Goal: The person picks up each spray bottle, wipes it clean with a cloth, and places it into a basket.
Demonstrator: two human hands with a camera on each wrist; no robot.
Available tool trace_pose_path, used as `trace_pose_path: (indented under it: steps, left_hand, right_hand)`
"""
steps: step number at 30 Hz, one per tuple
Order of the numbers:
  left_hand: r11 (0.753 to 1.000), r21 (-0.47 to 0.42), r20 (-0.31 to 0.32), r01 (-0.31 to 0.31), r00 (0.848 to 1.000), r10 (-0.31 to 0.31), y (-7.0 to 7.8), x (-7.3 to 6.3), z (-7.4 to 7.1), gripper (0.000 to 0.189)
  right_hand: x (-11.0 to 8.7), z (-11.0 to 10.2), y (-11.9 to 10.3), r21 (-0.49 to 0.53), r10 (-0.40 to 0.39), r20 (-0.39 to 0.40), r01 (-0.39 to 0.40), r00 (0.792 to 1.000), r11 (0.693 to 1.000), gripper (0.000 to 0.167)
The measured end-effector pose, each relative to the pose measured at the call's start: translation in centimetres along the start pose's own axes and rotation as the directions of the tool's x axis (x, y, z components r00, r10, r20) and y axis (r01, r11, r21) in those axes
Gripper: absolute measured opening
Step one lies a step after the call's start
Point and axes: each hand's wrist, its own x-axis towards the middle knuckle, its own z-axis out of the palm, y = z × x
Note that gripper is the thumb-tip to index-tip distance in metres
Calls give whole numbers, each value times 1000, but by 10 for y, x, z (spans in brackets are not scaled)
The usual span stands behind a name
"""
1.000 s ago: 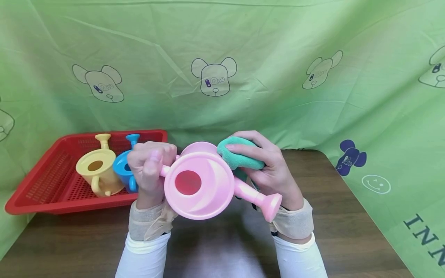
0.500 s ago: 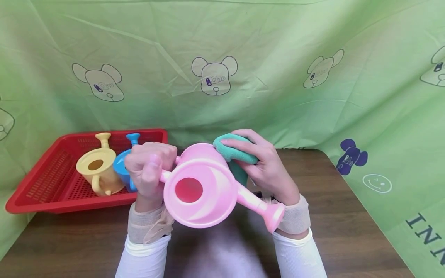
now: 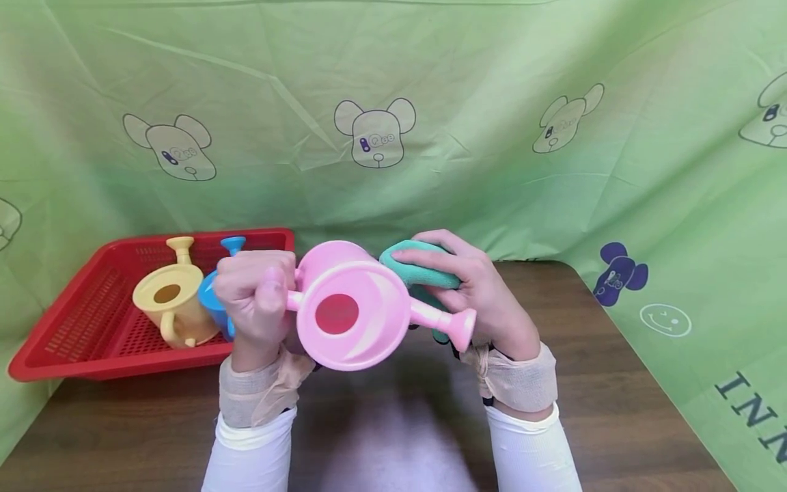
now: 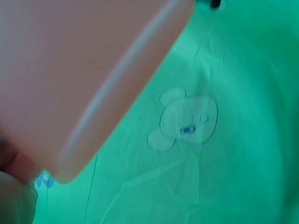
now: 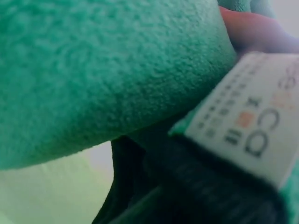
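In the head view my left hand (image 3: 257, 297) grips the handle of a pink toy watering can (image 3: 393, 301), held up over the table. Its round top with a red-looking hole faces me, and the spout points right. My right hand (image 3: 476, 290) holds a folded green cloth (image 3: 421, 265) beside the can's far right side. Close up in the right wrist view, the fuzzy cloth (image 5: 103, 70) hangs in folds with a printed white label (image 5: 252, 112). The can's pink wall (image 4: 84, 79) fills the upper left of the left wrist view.
A red perforated basket (image 3: 67, 328) stands at the left of the wooden table (image 3: 615, 410). Inside it are a yellow watering can (image 3: 190, 318) and a blue one (image 3: 212, 301), partly hidden behind my left hand. A green printed curtain (image 3: 479, 82) hangs behind and at the right.
The pink can has tilted back and forth, and its spout now sits higher and further left. The cloth, earlier against the can's side, shifted left, then slightly right. Both grips stay the same.
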Motion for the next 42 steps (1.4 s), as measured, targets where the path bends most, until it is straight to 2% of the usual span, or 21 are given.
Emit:
trace_pose_path:
  steps: [3,6,9,12,15,18,23,27,29,31,34,39,42]
  left_hand:
    - [1000,-2,-81,10,997,-10,4,5,-4,34]
    - [1000,0,-147,25,989,-24,8,8,-7,32]
    - [996,90,-136,6,991,7,9,10,-10,31]
    - [964,261,-42,-49,997,62,4,8,-13,31]
    - [904,413,91,-114,992,84,-3,5,-16,34]
    - [868,466,197,-175,976,90,-7,1,-16,38]
    - [827,512,329,-232,943,61,-6,0,-14,42]
    - [776,574,401,-262,916,13,-7,1,-14,42]
    - [758,588,427,-283,904,6,-9,2,-13,40]
    - [761,574,452,-303,892,14,-10,1,-11,40]
    - [803,507,492,-312,870,27,-12,-1,-4,41]
    - [878,408,556,-249,831,-23,-12,-6,8,39]
    - [909,370,566,-192,823,-56,-9,-6,10,38]
  right_hand:
    - [-1,-3,1,0,32,0,-32,999,999,47]
    - [-3,-9,3,-55,54,-55,-57,997,997,48]
    - [-6,-15,4,-105,70,-131,-84,989,991,47]
    - [-9,-19,3,-127,72,-168,-94,983,987,46]
    - [-9,-18,1,-144,58,-156,-81,986,986,46]
    - [-9,-14,-1,-161,38,-128,-58,991,985,49]
    - [-7,-11,-7,-176,31,-94,-47,995,983,52]
    - [-7,-14,-12,-190,26,-108,-47,994,981,52]
    - [-7,-15,-14,-195,21,-114,-43,993,980,54]
    - [-7,-15,-15,-197,22,-108,-43,994,979,55]
    - [-6,-14,-16,-209,5,-85,-23,996,978,56]
    - [-6,-16,-20,-199,-32,-3,31,999,979,63]
    - [-7,-18,-22,-191,-31,49,40,998,981,65]
